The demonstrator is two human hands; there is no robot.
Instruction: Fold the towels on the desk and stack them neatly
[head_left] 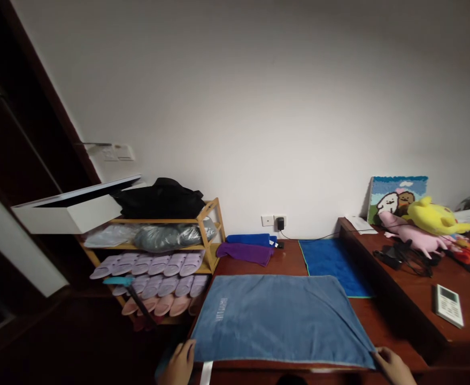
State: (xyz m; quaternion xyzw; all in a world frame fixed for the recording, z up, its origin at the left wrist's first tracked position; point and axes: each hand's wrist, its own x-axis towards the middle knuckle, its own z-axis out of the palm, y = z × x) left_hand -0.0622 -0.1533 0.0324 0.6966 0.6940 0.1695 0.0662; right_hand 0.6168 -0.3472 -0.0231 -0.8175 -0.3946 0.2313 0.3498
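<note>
A grey-blue towel point(275, 321) lies spread over the brown wooden surface, with faint pale lettering on its left side and a white tag at its near left. My left hand point(180, 363) pinches the near left corner. At the near right corner, my right hand point(393, 364) grips the cloth, and creases run from there toward the far edge. Behind the towel are a folded blue cloth point(248, 239) and a purple cloth point(246, 253). Partly under its right side, a bright blue towel point(334, 267) with a green edge lies flat.
On the left, a wooden shoe rack point(210, 235) holds several slippers, plastic-wrapped items, a black bag point(160, 200) and a white box point(74, 211). To the right, a raised brown ledge bears plush toys point(435, 216), cables and a white calculator-like device point(448, 305). A charger point(280, 223) is plugged into the wall.
</note>
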